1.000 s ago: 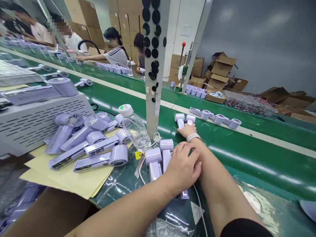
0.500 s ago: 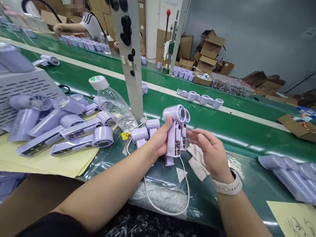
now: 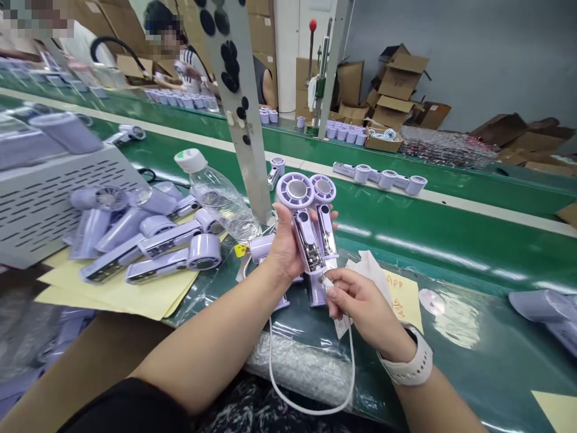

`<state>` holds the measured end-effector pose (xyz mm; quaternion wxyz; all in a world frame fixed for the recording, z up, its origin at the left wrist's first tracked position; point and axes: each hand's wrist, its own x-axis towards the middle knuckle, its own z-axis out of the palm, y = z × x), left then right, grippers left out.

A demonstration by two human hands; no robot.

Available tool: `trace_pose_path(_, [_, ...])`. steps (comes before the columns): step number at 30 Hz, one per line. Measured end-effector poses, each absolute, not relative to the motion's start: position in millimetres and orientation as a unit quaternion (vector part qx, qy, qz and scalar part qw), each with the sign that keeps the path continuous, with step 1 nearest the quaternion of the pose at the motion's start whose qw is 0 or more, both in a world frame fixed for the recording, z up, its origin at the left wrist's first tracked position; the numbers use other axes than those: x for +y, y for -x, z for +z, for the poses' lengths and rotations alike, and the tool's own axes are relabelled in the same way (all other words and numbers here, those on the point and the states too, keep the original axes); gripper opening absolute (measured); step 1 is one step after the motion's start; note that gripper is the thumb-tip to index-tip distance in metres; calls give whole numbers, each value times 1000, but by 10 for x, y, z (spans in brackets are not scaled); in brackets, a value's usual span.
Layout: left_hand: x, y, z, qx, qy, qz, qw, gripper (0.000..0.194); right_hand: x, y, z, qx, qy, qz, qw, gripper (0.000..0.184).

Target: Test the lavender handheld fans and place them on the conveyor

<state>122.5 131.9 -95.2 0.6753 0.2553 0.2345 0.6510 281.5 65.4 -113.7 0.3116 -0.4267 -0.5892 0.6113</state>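
Note:
My left hand (image 3: 288, 249) is closed round two lilac handheld fans. The nearer fan (image 3: 296, 191) faces me, its handle uncovered so that a circuit board shows; the second fan (image 3: 323, 189) stands just behind and to its right. Below the nearer handle, my right hand (image 3: 354, 304) pinches the plug (image 3: 325, 282) of a white cable (image 3: 311, 412). The plug's metal tip shows close to the handle's bottom end; whether it touches is unclear. The cable loops down over the table's front edge. Under my hands more lilac fan parts (image 3: 317, 291) lie on the green table, partly hidden.
Many lilac fans (image 3: 204, 252) lie piled on yellow paper at left, beside a grey vented box (image 3: 67, 204). A water bottle (image 3: 220, 201) leans near a metal post (image 3: 247, 132). A white cloth (image 3: 367, 270) lies right. Beyond runs a green conveyor (image 3: 451, 210); people sit across it.
My right hand has moved in from the right and taken hold of the cable's plug below the nearer fan. The fans have turned, so their round faces point towards me.

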Motion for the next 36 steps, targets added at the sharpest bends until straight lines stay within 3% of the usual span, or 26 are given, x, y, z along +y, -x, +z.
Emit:
trace_pose_path(5, [1264,-1260,-905,211,-271,661,668,73,557,-2643,-1112,-568,422,581,403,45])
trace_pose_path(12, [1192,-1335,-922,201,-295,690,630,72,417,-2510,-1289,-502,447,575,466,51])
trace_pose_path(21, [1211,-1285,-916,170,-181,677,693,73,477,-2589,-1139,-641,405,427,492,37])
trace_pose_path(30, [1130,-1326,-911,158,-311,677,648,77,455,-2575,-1221,-522,477,513,487,51])
trace_pose_path(36, [1126,-1371,-980,174,-347,690,611,78,480,-2576,-1257,-496,457,537,507,49])
